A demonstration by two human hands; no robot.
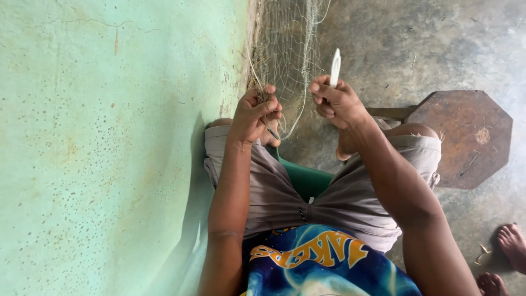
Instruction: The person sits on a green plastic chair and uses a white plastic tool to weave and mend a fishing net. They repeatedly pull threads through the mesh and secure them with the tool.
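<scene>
Against the green wall [109, 137], pale fine net [285, 49] pinched in left hand [253, 116], right hand [337, 103] fingers seemingly gripping a white needle [335, 68]

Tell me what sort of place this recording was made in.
Probably a plain home or yard work spot, not a workshop. The person sits by a rough green plastered wall on a bare concrete floor, a fishing net hanging ahead. A small wooden stool stands close by, and another person's bare feet show.
</scene>
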